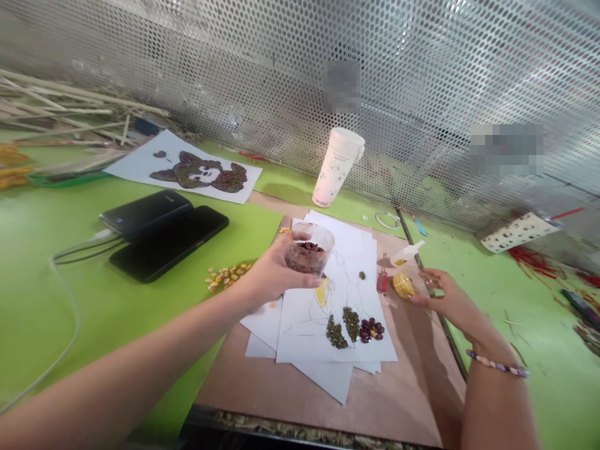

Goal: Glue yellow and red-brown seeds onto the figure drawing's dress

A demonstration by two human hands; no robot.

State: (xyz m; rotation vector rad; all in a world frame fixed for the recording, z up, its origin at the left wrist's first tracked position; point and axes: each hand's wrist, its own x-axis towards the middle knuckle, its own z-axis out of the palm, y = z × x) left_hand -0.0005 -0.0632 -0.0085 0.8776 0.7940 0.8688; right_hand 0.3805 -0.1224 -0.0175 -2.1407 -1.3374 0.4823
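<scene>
Bean cup (311, 255) spreads left grip (272, 274) wide; right grip (445, 297) clasps clear cup (407, 285).

Black phone (175, 242) beside power bank (149, 212)

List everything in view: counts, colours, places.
table: one, green, underneath
board: one, brown, centre
sheets: several, white, on board
bean clusters: three, green, on sheets
bean flower: one, maroon, on sheets
bean cup: one, clear, over sheets
tub: one, yellowish, right
bottle: one, whitish, beyond tub
corn: many, yellow, left
phone: one, black, left
power bank: one, black, left
cable: one, white, left
animal picture: one, brown, left
tall cup: one, white, back
patterned cup: one, white, right
sticks: many, pale, left
mesh: one, silver, back
bracelet: one, multicoloured, lower right
left hand: one, holding bean cup
right hand: one, touching tub
</scene>
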